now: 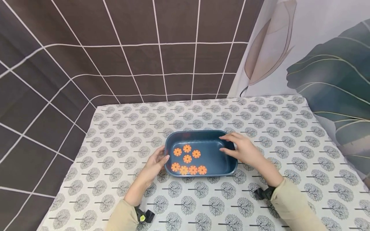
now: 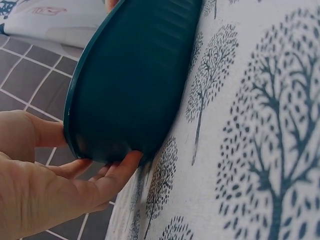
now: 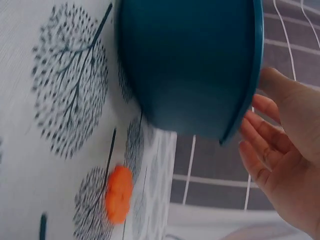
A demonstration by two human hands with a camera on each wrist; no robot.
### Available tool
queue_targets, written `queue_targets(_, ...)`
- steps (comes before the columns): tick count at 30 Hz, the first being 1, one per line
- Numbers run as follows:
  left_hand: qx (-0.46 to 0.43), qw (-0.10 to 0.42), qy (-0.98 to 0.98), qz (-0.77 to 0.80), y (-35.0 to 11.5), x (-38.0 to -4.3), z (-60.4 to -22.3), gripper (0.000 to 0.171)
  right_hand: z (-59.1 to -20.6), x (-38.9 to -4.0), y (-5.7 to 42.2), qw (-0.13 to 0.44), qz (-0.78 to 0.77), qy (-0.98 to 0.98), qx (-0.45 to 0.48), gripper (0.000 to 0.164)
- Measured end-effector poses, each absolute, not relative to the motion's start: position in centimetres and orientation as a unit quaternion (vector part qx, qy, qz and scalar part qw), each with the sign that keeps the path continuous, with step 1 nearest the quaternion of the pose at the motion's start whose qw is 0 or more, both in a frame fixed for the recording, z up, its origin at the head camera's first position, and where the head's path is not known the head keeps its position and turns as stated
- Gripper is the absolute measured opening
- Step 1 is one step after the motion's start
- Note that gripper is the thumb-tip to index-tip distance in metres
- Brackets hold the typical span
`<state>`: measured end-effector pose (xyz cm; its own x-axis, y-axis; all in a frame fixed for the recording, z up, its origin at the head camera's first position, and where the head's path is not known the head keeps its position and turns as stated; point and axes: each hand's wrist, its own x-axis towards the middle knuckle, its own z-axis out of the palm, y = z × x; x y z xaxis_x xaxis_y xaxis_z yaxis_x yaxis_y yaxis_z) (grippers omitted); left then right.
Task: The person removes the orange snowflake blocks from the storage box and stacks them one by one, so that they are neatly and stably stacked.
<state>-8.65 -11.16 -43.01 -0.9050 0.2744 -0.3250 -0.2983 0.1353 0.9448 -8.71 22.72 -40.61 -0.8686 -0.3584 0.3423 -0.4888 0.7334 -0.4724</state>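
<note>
Keeping the blue tray [image 1: 218, 160] level, midway between the bench's [image 1: 260, 125] left and right edges, should stop orange discs [image 1: 187, 158] sliding; left hand [image 1: 154, 165] grips one end, right hand [image 1: 243, 148] sits unclenched at the other.

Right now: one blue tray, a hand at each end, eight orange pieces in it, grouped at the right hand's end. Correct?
Not quite: the eight orange pieces are grouped at the left hand's end of the blue tray, not the right hand's. The head view shows it. Tray, count and a hand at each end are right.
</note>
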Motion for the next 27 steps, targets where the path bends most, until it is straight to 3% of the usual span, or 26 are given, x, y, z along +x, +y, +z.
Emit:
queue_targets(12,-0.006,0.210,0.722,0.659,-11.1,-8.5,-43.0,0.056,-42.0,-8.4,18.5,0.023,0.182,-0.923,0.337,0.049)
queue_targets(21,-0.007,0.207,0.723,0.659,-11.2,-8.5,-43.1,0.055,-42.3,-8.3,16.9,-0.041,0.178,-0.918,0.352,0.054)
queue_targets(27,-0.013,0.209,0.729,0.652,-11.1,-8.6,-43.1,0.056,-42.7,-8.6,16.7,-0.093,0.201,-0.902,0.371,0.044)
